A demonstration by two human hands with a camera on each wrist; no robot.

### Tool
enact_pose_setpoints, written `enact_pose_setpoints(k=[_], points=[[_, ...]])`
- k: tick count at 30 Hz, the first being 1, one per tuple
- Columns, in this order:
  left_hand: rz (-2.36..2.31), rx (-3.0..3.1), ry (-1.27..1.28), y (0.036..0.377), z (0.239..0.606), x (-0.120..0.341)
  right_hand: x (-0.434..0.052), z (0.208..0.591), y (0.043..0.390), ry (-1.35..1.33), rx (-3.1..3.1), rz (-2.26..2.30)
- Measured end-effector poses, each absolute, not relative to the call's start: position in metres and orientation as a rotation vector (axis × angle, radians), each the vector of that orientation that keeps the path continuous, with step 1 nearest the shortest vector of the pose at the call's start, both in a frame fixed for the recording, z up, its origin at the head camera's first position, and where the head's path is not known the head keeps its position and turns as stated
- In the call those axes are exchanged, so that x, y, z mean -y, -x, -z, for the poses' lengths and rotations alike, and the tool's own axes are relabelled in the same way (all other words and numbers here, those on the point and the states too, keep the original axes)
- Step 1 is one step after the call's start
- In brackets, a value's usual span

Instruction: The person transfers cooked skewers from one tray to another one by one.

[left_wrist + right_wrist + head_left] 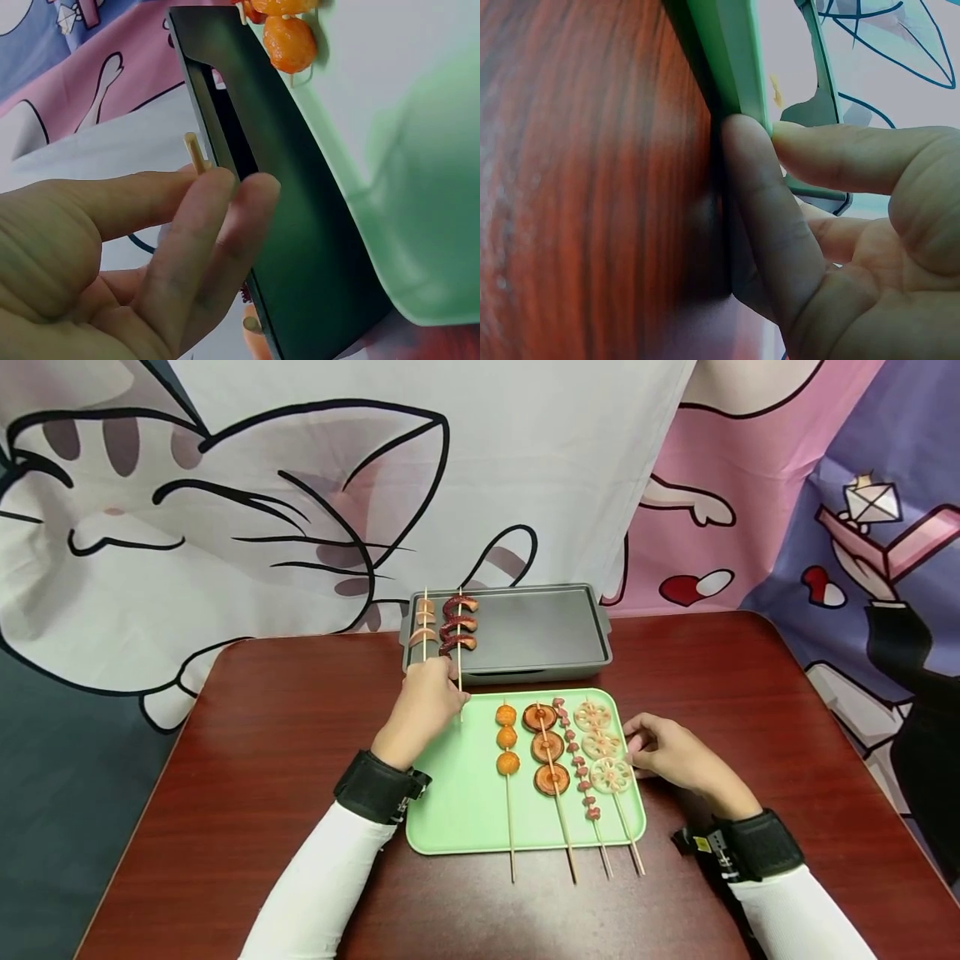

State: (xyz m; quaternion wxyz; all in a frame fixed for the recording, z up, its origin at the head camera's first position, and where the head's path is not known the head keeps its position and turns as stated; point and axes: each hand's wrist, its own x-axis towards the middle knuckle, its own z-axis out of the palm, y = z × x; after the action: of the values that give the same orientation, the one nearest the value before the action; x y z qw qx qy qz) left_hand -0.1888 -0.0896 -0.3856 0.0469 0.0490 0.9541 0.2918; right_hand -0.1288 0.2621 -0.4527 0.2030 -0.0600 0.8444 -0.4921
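My left hand (429, 702) pinches the stick of a skewer with dark red curled pieces (459, 625) over the left part of a grey metal tray (532, 631). The stick's lower end (196, 154) pokes out past the fingertips in the left wrist view. Beside it, a skewer of pale curved pieces (424, 614) lies on the grey tray, its lower stick hidden by the hand. My right hand (678, 758) grips the right rim of a light green tray (457, 802) between thumb and finger, as the right wrist view shows.
On the green tray lie skewers of orange balls (507, 737), brown mushroom slices (547, 747), small pink pieces (581, 764) and lotus root slices (601, 745). Their sticks overhang the front rim. The brown table (285, 760) ends at a printed cloth (555, 460) behind.
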Motion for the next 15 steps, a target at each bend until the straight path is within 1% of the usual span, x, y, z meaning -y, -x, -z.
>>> enact_pose_setpoints(k=[8, 15], points=[[-1.030, -2.803, -0.137, 0.1930, 0.3886, 0.0971, -0.2618, 0.4537, 0.1295, 0.201, -2.362, 1.363], [-1.179, -2.621, -0.068, 0.1979, 0.3879, 0.0996, -0.2622, 0.4530, 0.1294, 0.188, -2.350, 1.385]])
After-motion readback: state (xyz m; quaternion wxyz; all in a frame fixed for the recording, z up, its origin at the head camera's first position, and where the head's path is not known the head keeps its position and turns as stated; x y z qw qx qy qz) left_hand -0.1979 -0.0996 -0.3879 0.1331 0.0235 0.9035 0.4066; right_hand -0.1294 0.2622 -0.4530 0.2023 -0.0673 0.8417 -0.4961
